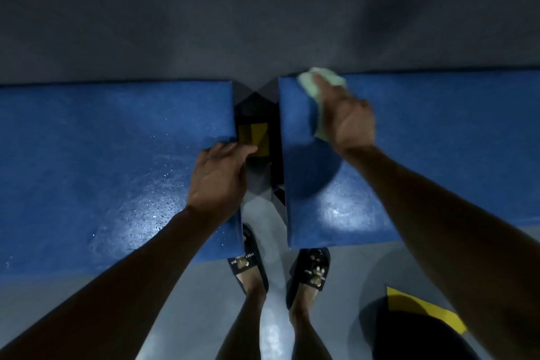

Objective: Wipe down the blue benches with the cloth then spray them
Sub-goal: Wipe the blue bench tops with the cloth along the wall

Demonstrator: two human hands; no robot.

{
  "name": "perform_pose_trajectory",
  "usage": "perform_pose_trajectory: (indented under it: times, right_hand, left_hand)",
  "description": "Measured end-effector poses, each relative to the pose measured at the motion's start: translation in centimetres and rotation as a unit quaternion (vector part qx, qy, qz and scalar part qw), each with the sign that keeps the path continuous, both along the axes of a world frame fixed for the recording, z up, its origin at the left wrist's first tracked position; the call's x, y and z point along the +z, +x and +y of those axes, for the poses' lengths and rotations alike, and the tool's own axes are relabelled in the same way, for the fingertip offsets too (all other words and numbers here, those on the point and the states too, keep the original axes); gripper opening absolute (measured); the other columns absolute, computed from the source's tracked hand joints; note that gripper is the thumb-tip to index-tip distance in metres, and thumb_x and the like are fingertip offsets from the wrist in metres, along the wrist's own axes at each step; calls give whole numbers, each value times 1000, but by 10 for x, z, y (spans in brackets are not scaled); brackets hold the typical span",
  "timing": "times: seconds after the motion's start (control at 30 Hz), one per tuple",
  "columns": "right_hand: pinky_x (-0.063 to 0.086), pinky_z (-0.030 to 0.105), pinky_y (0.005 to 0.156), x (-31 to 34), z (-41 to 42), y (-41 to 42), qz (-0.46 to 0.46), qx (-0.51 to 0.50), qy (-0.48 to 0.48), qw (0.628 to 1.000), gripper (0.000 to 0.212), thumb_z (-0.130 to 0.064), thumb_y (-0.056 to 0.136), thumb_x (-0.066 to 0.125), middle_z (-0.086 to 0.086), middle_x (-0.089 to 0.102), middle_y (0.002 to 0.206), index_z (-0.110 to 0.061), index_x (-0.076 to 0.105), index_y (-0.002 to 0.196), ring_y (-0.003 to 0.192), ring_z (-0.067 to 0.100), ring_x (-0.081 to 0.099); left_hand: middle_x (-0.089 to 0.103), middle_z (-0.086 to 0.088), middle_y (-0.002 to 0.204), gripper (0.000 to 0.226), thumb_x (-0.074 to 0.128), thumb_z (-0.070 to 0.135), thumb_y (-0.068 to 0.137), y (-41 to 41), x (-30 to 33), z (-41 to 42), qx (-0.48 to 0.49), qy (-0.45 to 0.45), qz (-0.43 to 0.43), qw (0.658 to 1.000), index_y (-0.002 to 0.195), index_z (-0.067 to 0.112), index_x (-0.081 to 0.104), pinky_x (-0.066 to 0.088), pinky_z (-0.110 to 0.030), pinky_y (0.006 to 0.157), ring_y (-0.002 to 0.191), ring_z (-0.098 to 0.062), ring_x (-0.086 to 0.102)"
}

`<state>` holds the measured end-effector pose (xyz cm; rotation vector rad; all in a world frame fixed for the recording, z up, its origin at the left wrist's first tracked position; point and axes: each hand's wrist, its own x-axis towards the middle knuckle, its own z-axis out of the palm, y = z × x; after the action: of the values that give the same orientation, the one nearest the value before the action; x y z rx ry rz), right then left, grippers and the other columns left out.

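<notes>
Two blue benches stand side by side against a grey wall, with a narrow gap between them. The left bench (102, 155) is wet, with droplets across its top. My left hand (217, 177) rests flat on that bench's right edge, fingers reaching into the gap. On the right bench (438, 140), my right hand (349, 121) presses a pale green cloth (314, 83) near the far left corner. The cloth is blurred and partly hidden under my fingers. No spray bottle is in view.
The gap (258, 131) between the benches shows dark floor and a yellow patch. My feet in black slippers (309, 272) stand on the grey floor right before the gap. A yellow floor marking (423, 310) lies at the lower right. The wall (263, 9) runs directly behind the benches.
</notes>
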<state>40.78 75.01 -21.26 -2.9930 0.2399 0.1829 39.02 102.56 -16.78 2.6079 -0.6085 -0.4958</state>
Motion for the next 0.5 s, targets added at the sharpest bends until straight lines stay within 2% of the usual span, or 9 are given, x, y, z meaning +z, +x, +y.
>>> perform_pose_trajectory:
  times: [0.07,0.13,0.17,0.2,0.27,0.33,0.37,0.43,0.5]
  right_hand:
    - [49,45,95,10,-39,-19,-12,-131,21,991,61,-36,90,34,0,48,151,-43,32,151,114,34,63]
    - [46,48,99,21,-62,-38,-30,-301,53,952,67,-41,84,32,8,51,148,-37,35,151,118,39,59]
    - [46,48,98,22,-58,-48,-30,-349,60,935,70,-41,83,32,12,52,146,-34,34,153,118,42,59]
    - [48,49,95,19,-44,-60,-39,-347,64,935,70,-39,85,33,15,53,145,-30,33,154,115,44,60]
    - [54,49,80,8,2,-92,-78,-230,71,968,62,-25,91,41,21,62,130,-18,40,152,95,45,66]
    - [51,42,65,6,46,-135,-82,-67,55,993,57,-15,90,42,16,69,101,-11,47,147,72,36,63]
    - [48,40,65,10,57,-157,-63,26,44,997,58,-14,89,42,10,66,92,-12,48,146,69,32,60]
    - [47,39,74,17,49,-194,-57,174,56,982,59,-13,87,49,4,63,90,-18,51,145,74,27,58]
    - [48,39,81,18,6,-208,-66,234,44,969,62,-10,86,57,2,63,92,-23,50,145,80,27,57]
  left_hand:
    - [70,-6,118,45,45,9,85,-4,0,-4,2,-1,3,1000,123,19,66,35,-38,91,110,-30,59]
    - [70,-6,117,43,47,6,87,-9,-1,-11,1,-2,4,1000,123,19,65,33,-37,89,108,-31,60]
    - [70,-6,117,42,48,4,87,-12,-1,-15,-1,-2,4,1000,123,19,65,33,-36,89,108,-31,60]
    - [70,-6,118,43,48,4,88,-14,-2,-19,-3,-2,2,1000,123,19,65,32,-35,89,108,-31,60]
    - [70,-6,119,43,45,7,88,-17,-3,-28,-5,-4,5,1000,124,20,65,30,-34,89,108,-31,59]
    - [69,-6,118,44,42,11,88,-21,-2,-38,-9,-4,14,1000,125,20,64,31,-35,88,107,-31,59]
    - [69,-6,118,45,41,13,88,-23,-2,-43,-13,-4,17,1000,126,20,64,33,-36,88,108,-32,58]
    - [69,-7,120,45,40,15,88,-29,-1,-50,-11,-3,20,1000,127,21,63,37,-40,89,108,-32,58]
    - [68,-7,121,45,39,15,88,-35,-1,-56,-10,-2,18,1000,126,20,63,39,-42,88,108,-33,58]
